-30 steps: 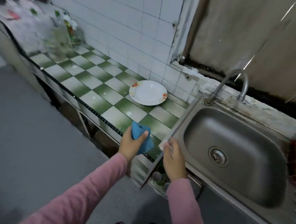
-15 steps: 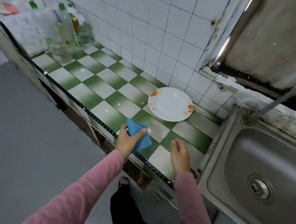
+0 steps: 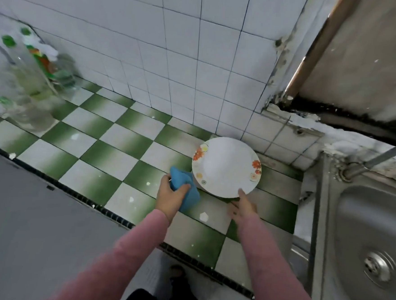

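A white plate [image 3: 225,167] with orange flower prints is tipped up on the green-and-white checked counter [image 3: 112,153], its face toward me. My right hand [image 3: 243,205] pinches its near rim, thumb on top and fingers under the edge. My left hand [image 3: 169,196] grips a folded blue cloth [image 3: 185,186] just left of the plate, the cloth's top edge beside the plate's left rim. Both arms wear pink sleeves.
Several clear bottles with green caps [image 3: 26,84] stand blurred at the counter's far left. A steel sink [image 3: 368,241] with a drain lies to the right, its tap pipe [image 3: 379,160] above. White wall tiles [image 3: 175,54] back the counter. The grey floor [image 3: 22,231] lies below the front edge.
My view swung left from the sink to the counter. My right hand left the sink rim, reached forward and took the plate's rim, lifting it. My left hand brought the cloth up beside the plate.
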Motion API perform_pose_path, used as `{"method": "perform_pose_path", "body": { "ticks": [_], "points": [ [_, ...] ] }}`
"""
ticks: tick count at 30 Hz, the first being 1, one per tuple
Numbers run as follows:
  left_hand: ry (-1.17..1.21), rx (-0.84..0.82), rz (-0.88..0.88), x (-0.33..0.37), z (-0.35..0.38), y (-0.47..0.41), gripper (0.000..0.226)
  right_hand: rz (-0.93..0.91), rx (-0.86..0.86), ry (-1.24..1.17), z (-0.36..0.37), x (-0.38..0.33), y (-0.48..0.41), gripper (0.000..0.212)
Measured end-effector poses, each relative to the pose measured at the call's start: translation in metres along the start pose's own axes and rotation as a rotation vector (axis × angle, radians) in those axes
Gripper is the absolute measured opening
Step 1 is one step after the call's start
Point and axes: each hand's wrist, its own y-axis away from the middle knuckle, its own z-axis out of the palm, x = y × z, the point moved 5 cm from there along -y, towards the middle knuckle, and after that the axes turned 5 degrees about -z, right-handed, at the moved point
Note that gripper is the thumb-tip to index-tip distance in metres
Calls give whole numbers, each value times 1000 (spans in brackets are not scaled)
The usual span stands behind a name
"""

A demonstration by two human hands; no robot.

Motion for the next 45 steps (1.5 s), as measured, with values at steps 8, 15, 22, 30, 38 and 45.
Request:
{"method": "perform_pose_path", "body": {
  "ticks": [8, 15, 22, 30, 38, 45],
  "points": [
    [-112, -139, 52, 38, 1, -43, 48, 74, 56, -167, 13, 3, -11, 32],
    [-126, -220, 46, 58, -6, -69, 45, 46, 136, -328, 32, 3, 0, 36],
    [-173, -267, 77, 68, -4, -82, 53, -50, 199, -340, 21, 4, 10, 45],
    [-189, -296, 71, 65, 5, -90, 56, -182, 249, -298, 0, -6, 23, 46],
    [-132, -377, 73, 64, 13, -88, 45, -327, 330, -133, -10, -39, 39, 24],
    [-13, -390, -7, 61, 17, -86, 36, -467, 295, 146, 7, -76, 49, 21]
  ]
}}
